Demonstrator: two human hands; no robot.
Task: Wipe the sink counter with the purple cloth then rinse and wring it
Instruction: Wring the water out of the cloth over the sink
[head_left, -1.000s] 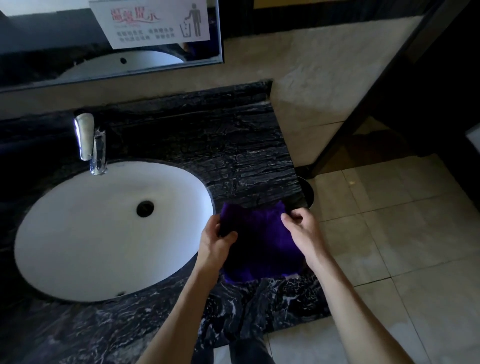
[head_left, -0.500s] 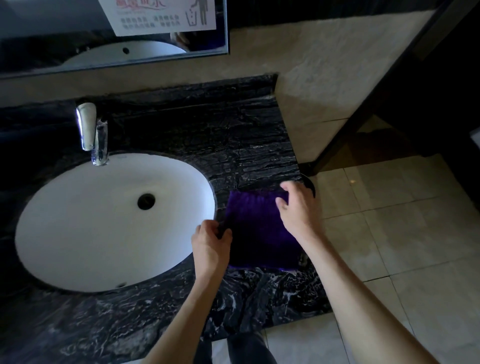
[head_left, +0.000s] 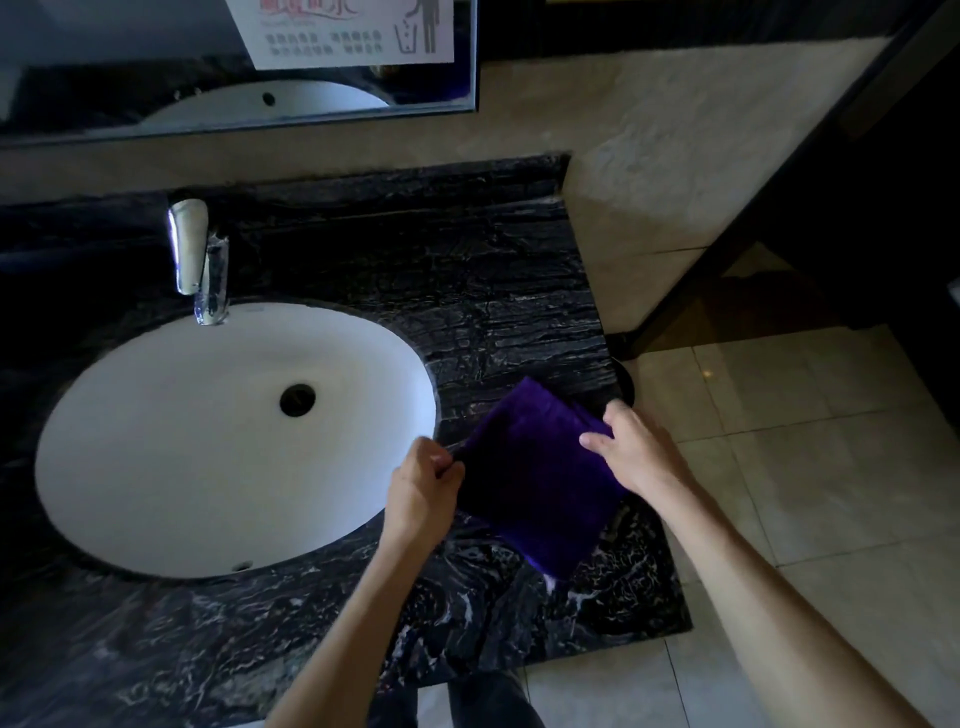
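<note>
Both fists pinch the cloth, left hand, right hand; folding it, wiping counter next.

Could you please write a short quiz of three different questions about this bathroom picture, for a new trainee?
1. True or false: the purple cloth lies inside the white oval sink basin.
2. Which hand holds the cloth edge nearer the basin? A) left hand B) right hand
3. Fill in: no water is seen running from the chrome ______ behind the basin.

Key
1. False. It is over the black marble counter, to the right of the basin.
2. A. The left hand pinches the edge by the basin; the right hand holds the far side.
3. Faucet.
</note>
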